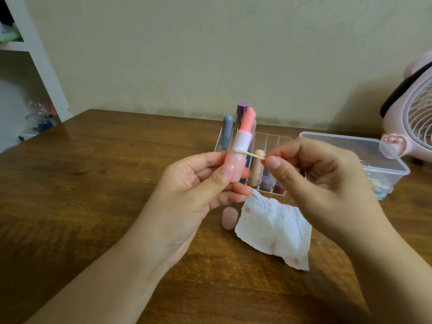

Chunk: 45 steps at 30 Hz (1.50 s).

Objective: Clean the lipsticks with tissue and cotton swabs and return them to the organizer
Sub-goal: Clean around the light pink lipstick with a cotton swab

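Looking down from the head camera, I see my left hand (201, 183) gripping a pink lipstick (240, 146) by its lower barrel, thumb across the front and fingers curled behind. The lipstick stands close to upright, its long axis leaning slightly to the right, with the coral slanted tip pointing up and away from me. It is held above the brown wooden surface (93, 183), in front of the clear organizer (268, 141).

My right hand (315, 181) pinches a cotton swab (251, 154) between thumb and forefinger, the other fingers curled in. The swab lies nearly level, pointing left, and its white tip touches the lipstick at the seam where the pale collar meets the barrel.

Behind the lipstick, a grey tube (228, 130) and a purple metallic tube (240, 118) stand upright in the organizer's back row. A beige tube (256, 168) lies in one front slot, and further slots to the right hold darker tubes that I can only partly make out.

On the surface below my hands, the pink cap (229, 218) lies just left of a crumpled tissue (275, 232) marked with red smears. To the right sits a clear lidded box (364, 155), and beyond it a pink fan (413, 113) at the frame's edge. A white shelf (30, 54) stands at far left.
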Available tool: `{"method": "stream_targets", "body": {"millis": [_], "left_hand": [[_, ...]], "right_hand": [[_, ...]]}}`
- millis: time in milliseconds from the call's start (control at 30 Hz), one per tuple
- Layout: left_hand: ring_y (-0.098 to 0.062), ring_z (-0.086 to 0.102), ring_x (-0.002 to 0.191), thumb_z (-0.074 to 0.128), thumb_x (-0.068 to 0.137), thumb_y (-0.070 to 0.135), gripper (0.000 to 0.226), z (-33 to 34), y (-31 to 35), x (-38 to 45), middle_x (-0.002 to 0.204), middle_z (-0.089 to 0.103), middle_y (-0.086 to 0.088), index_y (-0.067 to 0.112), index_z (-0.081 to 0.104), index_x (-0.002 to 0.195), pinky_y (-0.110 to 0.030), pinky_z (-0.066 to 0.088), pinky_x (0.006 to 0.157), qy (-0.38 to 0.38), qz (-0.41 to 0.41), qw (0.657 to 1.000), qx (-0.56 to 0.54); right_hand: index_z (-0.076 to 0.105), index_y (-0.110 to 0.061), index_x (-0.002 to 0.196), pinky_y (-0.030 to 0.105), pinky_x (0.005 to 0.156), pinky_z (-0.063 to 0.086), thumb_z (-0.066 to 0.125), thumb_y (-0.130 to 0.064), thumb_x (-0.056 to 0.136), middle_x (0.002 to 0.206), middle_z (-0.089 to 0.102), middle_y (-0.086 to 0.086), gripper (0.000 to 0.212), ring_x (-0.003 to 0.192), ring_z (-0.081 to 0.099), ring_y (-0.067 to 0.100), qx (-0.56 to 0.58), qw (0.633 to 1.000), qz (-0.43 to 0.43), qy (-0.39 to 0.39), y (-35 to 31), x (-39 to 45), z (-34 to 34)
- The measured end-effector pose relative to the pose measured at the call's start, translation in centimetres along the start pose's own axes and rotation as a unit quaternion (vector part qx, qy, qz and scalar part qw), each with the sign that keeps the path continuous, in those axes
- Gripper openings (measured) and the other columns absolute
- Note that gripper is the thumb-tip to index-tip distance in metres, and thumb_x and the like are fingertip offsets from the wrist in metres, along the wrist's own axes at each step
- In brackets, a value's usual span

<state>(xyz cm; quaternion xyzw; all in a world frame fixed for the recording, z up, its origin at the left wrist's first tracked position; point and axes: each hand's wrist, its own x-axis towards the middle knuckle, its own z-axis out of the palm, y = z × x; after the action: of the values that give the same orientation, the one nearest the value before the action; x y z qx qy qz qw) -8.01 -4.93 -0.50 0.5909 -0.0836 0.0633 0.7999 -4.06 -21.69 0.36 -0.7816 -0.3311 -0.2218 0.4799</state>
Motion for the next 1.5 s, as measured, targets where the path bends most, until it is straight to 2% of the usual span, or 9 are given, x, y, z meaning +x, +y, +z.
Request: {"method": "stream_targets", "body": {"millis": [167, 367, 567, 733, 933, 1033, 1133, 1300, 1500], "left_hand": [[-0.015, 0.069, 0.066, 0.065, 0.067, 0.021, 0.024, 0.05, -0.14, -0.08, 0.083, 0.073, -0.010, 0.015, 0.073, 0.089, -0.019, 0.053, 0.058, -0.006, 0.011, 1.000, -0.001], [-0.016, 0.069, 0.067, 0.066, 0.067, 0.022, 0.031, -0.03, -0.04, -0.01, 0.082, 0.073, -0.008, 0.011, 0.069, 0.095, -0.020, 0.054, 0.059, 0.000, 0.011, 1.000, 0.004], [-0.016, 0.069, 0.067, 0.066, 0.067, 0.019, 0.030, 0.06, -0.04, -0.05, 0.083, 0.073, -0.007, 0.012, 0.067, 0.096, -0.020, 0.055, 0.059, 0.000, 0.019, 1.000, 0.024], [-0.016, 0.069, 0.066, 0.067, 0.065, 0.018, 0.033, 0.05, -0.08, -0.02, 0.078, 0.072, -0.005, 0.010, 0.065, 0.097, -0.021, 0.055, 0.059, 0.006, 0.032, 0.999, 0.028], [-0.015, 0.069, 0.074, 0.067, 0.065, 0.025, 0.036, -0.19, -0.21, 0.02, 0.082, 0.073, -0.004, 0.014, 0.070, 0.100, -0.021, 0.055, 0.066, -0.011, 0.010, 0.999, 0.029], [-0.018, 0.070, 0.076, 0.067, 0.065, 0.029, 0.030, -0.19, -0.15, -0.02, 0.087, 0.074, -0.006, 0.018, 0.073, 0.093, -0.021, 0.055, 0.065, -0.006, 0.011, 1.000, 0.026], [-0.017, 0.071, 0.076, 0.065, 0.068, 0.029, 0.028, -0.23, -0.19, -0.01, 0.087, 0.074, -0.006, 0.019, 0.071, 0.094, -0.021, 0.055, 0.065, -0.002, 0.012, 0.999, 0.050], [-0.016, 0.070, 0.072, 0.064, 0.069, 0.027, 0.025, -0.24, -0.27, 0.00, 0.083, 0.074, -0.007, 0.017, 0.072, 0.090, -0.021, 0.055, 0.064, -0.007, 0.012, 0.998, 0.054], [-0.016, 0.069, 0.070, 0.064, 0.069, 0.026, 0.024, -0.17, -0.25, -0.03, 0.082, 0.073, -0.007, 0.016, 0.073, 0.089, -0.021, 0.054, 0.063, -0.009, 0.018, 0.999, 0.048]], "right_hand": [[0.064, -0.023, 0.080, 0.032, 0.055, 0.047, 0.060, -0.025, 0.086, 0.069, 0.061, 0.004, 0.008, 0.059, 0.056, 0.022, 0.027, 0.999, 0.010, 0.036, -0.12, 0.07, -0.33], [0.065, -0.022, 0.077, 0.036, 0.054, 0.047, 0.062, -0.025, 0.083, 0.067, 0.060, 0.008, 0.007, 0.057, 0.055, 0.023, 0.018, 1.000, 0.015, -0.005, -0.05, -0.05, 0.01], [0.065, -0.026, 0.079, 0.034, 0.055, 0.048, 0.061, -0.026, 0.085, 0.067, 0.062, 0.005, 0.008, 0.058, 0.057, 0.022, 0.033, 0.999, 0.018, 0.036, -0.05, 0.02, -0.45], [0.066, -0.021, 0.075, 0.037, 0.055, 0.046, 0.063, -0.023, 0.082, 0.065, 0.058, 0.012, 0.007, 0.057, 0.054, 0.026, 0.052, 0.998, 0.024, -0.007, -0.18, -0.08, 0.02], [0.067, -0.022, 0.076, 0.043, 0.056, 0.047, 0.063, -0.024, 0.081, 0.064, 0.060, 0.012, 0.007, 0.057, 0.055, 0.028, 0.047, 0.998, 0.032, -0.018, -0.03, -0.03, 0.00], [0.067, -0.022, 0.077, 0.041, 0.056, 0.048, 0.062, -0.025, 0.081, 0.066, 0.061, 0.011, 0.007, 0.058, 0.056, 0.025, 0.038, 0.998, 0.031, -0.026, -0.08, -0.08, -0.03], [0.067, -0.022, 0.078, 0.039, 0.056, 0.048, 0.062, -0.025, 0.082, 0.067, 0.061, 0.010, 0.007, 0.057, 0.056, 0.024, 0.037, 0.999, 0.030, -0.025, -0.12, -0.05, -0.04], [0.066, -0.025, 0.079, 0.030, 0.054, 0.046, 0.060, -0.028, 0.085, 0.067, 0.061, 0.006, 0.008, 0.059, 0.055, 0.021, 0.038, 0.999, 0.028, 0.019, -0.02, 0.02, -0.50], [0.066, -0.025, 0.077, 0.035, 0.055, 0.046, 0.062, -0.026, 0.084, 0.065, 0.060, 0.010, 0.008, 0.058, 0.056, 0.025, 0.040, 0.999, 0.024, 0.006, 0.14, 0.03, -0.41]]}}
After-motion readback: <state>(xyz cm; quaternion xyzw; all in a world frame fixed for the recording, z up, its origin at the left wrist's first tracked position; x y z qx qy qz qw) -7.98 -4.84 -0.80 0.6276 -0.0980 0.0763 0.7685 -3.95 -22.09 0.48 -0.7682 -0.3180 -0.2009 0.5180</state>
